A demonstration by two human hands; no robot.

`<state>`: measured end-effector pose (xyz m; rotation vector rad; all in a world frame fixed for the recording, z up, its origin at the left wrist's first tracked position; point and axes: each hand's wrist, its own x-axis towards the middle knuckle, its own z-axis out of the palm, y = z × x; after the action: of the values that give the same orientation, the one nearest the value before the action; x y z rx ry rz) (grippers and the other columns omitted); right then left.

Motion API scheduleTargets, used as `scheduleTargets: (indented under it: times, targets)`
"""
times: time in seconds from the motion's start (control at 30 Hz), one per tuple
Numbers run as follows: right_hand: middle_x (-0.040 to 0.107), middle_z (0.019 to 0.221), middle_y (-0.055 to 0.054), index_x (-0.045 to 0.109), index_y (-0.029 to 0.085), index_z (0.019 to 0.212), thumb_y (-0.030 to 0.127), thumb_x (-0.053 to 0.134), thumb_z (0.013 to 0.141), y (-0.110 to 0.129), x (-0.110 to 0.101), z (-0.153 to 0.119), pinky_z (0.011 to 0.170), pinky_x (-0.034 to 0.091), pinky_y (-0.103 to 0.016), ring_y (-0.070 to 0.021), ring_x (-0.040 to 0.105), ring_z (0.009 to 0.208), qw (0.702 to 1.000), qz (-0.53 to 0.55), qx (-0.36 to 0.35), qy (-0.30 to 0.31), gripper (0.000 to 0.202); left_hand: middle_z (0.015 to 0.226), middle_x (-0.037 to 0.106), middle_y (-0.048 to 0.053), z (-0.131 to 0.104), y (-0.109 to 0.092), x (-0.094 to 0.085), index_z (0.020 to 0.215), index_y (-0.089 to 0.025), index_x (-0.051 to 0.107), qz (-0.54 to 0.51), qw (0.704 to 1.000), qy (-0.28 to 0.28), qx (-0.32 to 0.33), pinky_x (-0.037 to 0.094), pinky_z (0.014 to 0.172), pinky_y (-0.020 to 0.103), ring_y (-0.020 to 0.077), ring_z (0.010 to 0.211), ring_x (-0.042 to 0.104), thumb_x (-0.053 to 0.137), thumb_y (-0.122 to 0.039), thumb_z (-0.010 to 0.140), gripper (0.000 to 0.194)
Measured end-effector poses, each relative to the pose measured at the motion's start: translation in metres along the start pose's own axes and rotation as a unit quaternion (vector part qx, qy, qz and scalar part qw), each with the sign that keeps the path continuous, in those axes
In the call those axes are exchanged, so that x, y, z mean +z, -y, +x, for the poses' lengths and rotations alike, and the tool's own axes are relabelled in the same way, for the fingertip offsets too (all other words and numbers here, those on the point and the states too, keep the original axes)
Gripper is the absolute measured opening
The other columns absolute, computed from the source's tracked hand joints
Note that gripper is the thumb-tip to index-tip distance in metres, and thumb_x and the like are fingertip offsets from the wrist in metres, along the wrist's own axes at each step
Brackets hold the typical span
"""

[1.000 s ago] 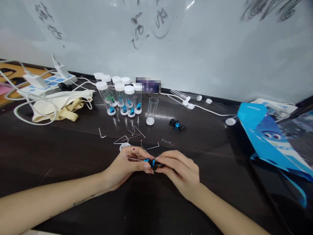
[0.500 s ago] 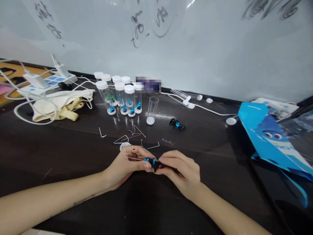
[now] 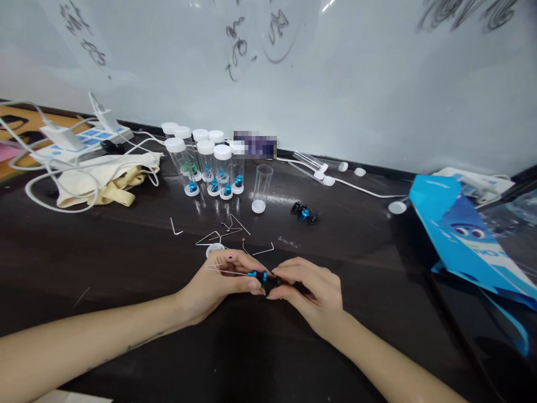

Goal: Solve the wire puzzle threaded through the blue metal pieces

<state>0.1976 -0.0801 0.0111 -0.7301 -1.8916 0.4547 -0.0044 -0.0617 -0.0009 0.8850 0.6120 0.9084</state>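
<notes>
Between both hands lies a small black-and-blue part (image 3: 264, 277), roughly cylindrical, with a thin pale wire reaching left from it across my fingers. My left hand (image 3: 226, 277) pinches its blue end between thumb and fingers. At its black end, my right hand (image 3: 312, 288) has thumb and fingertips closed. Just beyond the left fingers, a white cap (image 3: 215, 249) is partly hidden. Several thin bent metal wires or keys (image 3: 229, 228) are scattered behind the hands. Further back stands a clear open tube (image 3: 263, 184) on a white base, beside a small pile of black and blue parts (image 3: 305, 213).
Several white-capped clear tubes (image 3: 222, 168) with blue or green parts stand at the back left. A cloth bag (image 3: 92, 182), cables and a power strip (image 3: 79, 140) lie further left. Loose tubes and caps (image 3: 329, 180) are near the whiteboard (image 3: 356, 84). A blue bag (image 3: 465, 235) sits right.
The right fingers have shifted slightly at the black end, and more of that end shows. The left hand still holds the blue end in the same place.
</notes>
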Motion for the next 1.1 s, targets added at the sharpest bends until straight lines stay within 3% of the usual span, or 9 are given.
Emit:
scheduleTargets:
  times: [0.43, 0.73, 0.9, 1.1]
  targets:
    - [0.071, 0.068, -0.006, 0.069, 0.014, 0.083, 0.035, 0.068, 0.089, -0.0012, -0.0006, -0.0003, 0.050, 0.050, -0.025, -0.0150, 0.064, 0.056, 1.000, 0.005, 0.016, 0.012, 0.022, 0.080, 0.078, 0.004, -0.0018, -0.0017, 0.0013, 0.080, -0.017, 0.078, 0.015, 1.000, 0.015, -0.001, 0.057, 0.065, 0.024, 0.0140, 0.066, 0.071, 0.084, -0.010, 0.067, 0.016]
    - [0.067, 0.063, -0.002, 0.068, 0.015, 0.076, 0.034, 0.063, 0.094, -0.0031, -0.0024, -0.0034, 0.046, 0.044, -0.022, -0.0099, 0.057, 0.046, 0.996, 0.012, 0.070, 0.061, 0.027, 0.082, 0.078, 0.006, -0.0016, -0.0038, 0.0028, 0.080, -0.015, 0.078, 0.038, 0.999, 0.015, -0.023, 0.057, 0.065, 0.024, 0.0149, 0.068, 0.071, 0.084, -0.008, 0.066, 0.017]
    - [0.068, 0.067, -0.003, 0.068, 0.016, 0.082, 0.040, 0.067, 0.089, -0.0015, -0.0012, -0.0011, 0.048, 0.047, -0.024, -0.0128, 0.060, 0.052, 0.999, -0.001, 0.047, 0.027, 0.025, 0.080, 0.078, 0.005, -0.0020, -0.0026, 0.0022, 0.080, -0.015, 0.078, 0.029, 0.999, -0.002, -0.015, 0.057, 0.064, 0.024, 0.0155, 0.068, 0.071, 0.085, -0.011, 0.065, 0.017]
    - [0.070, 0.080, -0.005, 0.068, 0.017, 0.093, 0.024, 0.073, 0.086, -0.0020, 0.0014, -0.0026, 0.059, 0.055, -0.028, -0.0177, 0.067, 0.070, 1.000, 0.005, 0.022, 0.017, 0.011, 0.076, 0.077, 0.004, -0.0001, -0.0015, 0.0009, 0.081, -0.015, 0.077, 0.019, 1.000, -0.012, -0.010, 0.057, 0.064, 0.023, 0.0135, 0.064, 0.071, 0.085, -0.012, 0.067, 0.016]
